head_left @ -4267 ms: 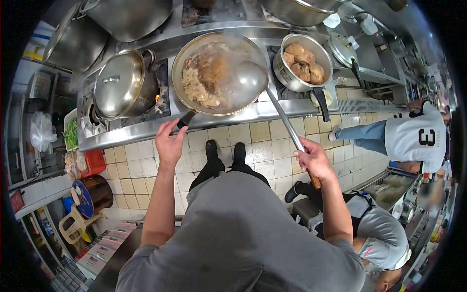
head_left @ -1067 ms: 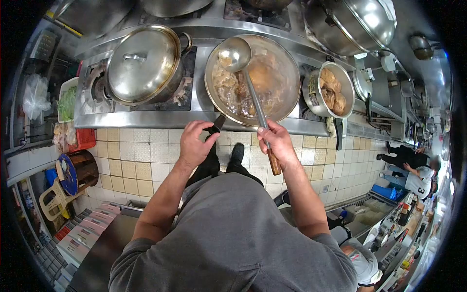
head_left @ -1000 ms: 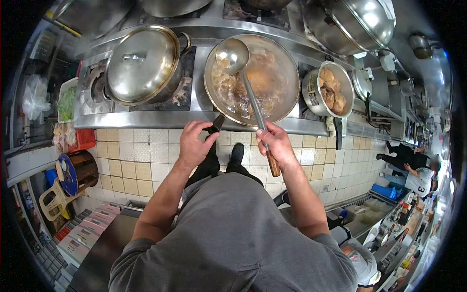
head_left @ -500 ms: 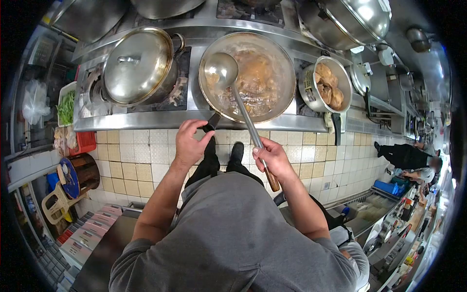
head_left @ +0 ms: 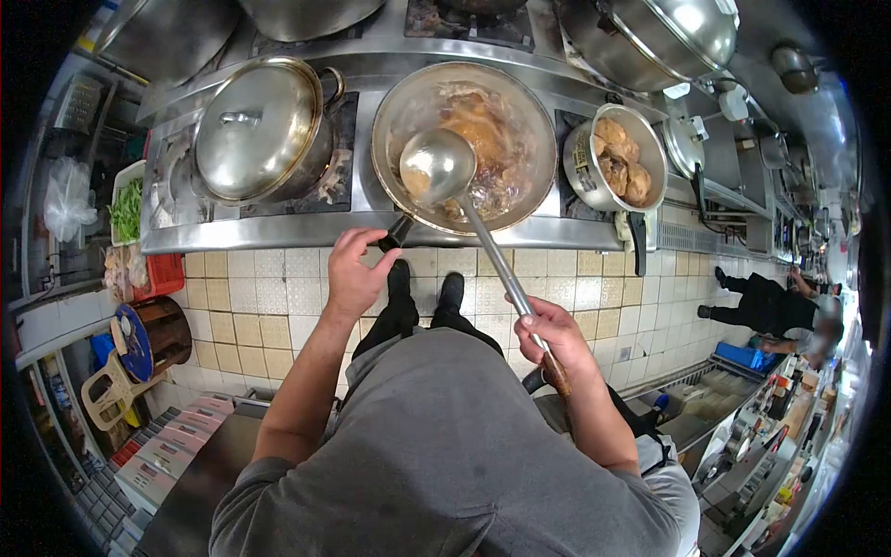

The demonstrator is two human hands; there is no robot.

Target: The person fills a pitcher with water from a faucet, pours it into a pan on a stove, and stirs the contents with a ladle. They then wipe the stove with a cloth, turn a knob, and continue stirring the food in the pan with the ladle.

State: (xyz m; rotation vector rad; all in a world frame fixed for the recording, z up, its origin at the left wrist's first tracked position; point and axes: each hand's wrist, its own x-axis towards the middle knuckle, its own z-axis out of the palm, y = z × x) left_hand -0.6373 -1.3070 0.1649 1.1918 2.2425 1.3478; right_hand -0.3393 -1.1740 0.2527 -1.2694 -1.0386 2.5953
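Note:
A long ladle (head_left: 492, 243) is in my right hand (head_left: 555, 339), its fingers wrapped round the lower shaft. The ladle's wide round bowl hangs over the left-middle part of a large pan (head_left: 379, 153), tilted, with some liquid at its left side. Brown liquid bubbles in the pan around a large browned piece of meat (head_left: 481, 130), partly covered by the ladle. My left hand (head_left: 357, 278) is at the front left of the pan, with fingers and thumb on either side of the end of its black handle (head_left: 397, 232).
Left of the pan sits a big lidded pot (head_left: 251, 148) on a burner. To the right, a smaller saucepan (head_left: 582, 162) holds several browned pieces. A green vegetable tray (head_left: 127, 206) and red crate (head_left: 165, 276) are far left. Another person (head_left: 775, 306) stands at far right.
My right hand has moved right and toward my body with the ladle. The ladle's bowl has shifted right and nearer to me over the pan. My left hand stays at the handle.

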